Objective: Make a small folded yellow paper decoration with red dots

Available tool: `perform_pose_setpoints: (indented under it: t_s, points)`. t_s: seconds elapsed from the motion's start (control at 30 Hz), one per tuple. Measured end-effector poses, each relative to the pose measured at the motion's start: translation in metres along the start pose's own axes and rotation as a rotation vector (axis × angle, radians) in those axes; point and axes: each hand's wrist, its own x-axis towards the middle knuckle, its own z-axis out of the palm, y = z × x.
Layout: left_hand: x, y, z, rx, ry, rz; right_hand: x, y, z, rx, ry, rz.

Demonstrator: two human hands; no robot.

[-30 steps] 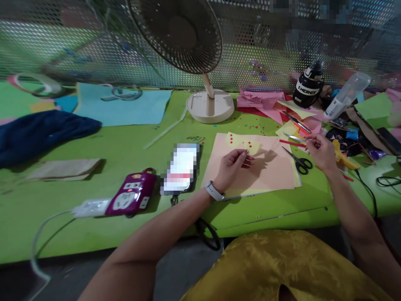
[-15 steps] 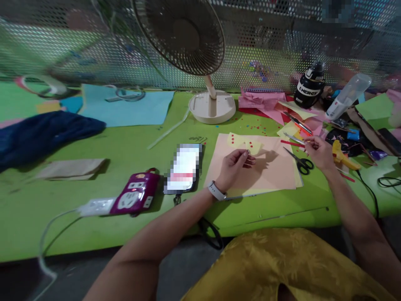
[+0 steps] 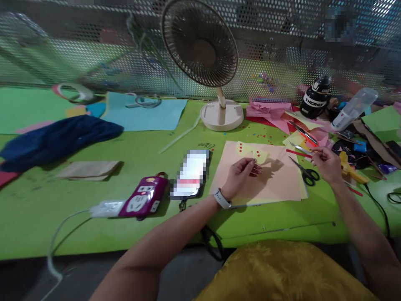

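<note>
My left hand [image 3: 242, 175], a white watch band at its wrist, hovers over a peach sheet of paper [image 3: 269, 186]. Its thumb and fingers are closed together, and whatever they may pinch is too small to make out. Just beyond its fingertips lies a yellow paper cutout [image 3: 261, 155] with several small red squares on it. My right hand [image 3: 326, 165] is closed on the back end of slim silver tweezers [image 3: 300, 149], their tip pointing left. Below the tweezers runs a red paper strip [image 3: 296, 153]. Black-handled scissors [image 3: 310, 176] lie left of the right hand.
A yellow glue gun [image 3: 349, 169] rests right of my right hand. Left of the paper lie a phone [image 3: 191, 173] and a purple power strip [image 3: 146, 196]. At the back stand a fan [image 3: 222, 115], a black bottle [image 3: 315, 100] and a tilted clear bottle [image 3: 355, 109].
The whole view has shifted, so the table's things appear lower and farther right. Both hands keep nearly the same pose and place relative to the paper and scissors.
</note>
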Motion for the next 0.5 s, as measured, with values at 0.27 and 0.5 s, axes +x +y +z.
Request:
perform_pose_setpoints:
  t_s: [0.27,0.5]
  points:
    - [0.0007,-0.0005,0.0009,-0.009,-0.005,0.006,-0.0014,-0.0027,-0.0003,-0.029,-0.003,-0.017]
    - [0.0004,-0.0014,0.001,0.003,-0.009,0.008,-0.0006,0.0006,-0.0009,-0.082,-0.017,-0.058]
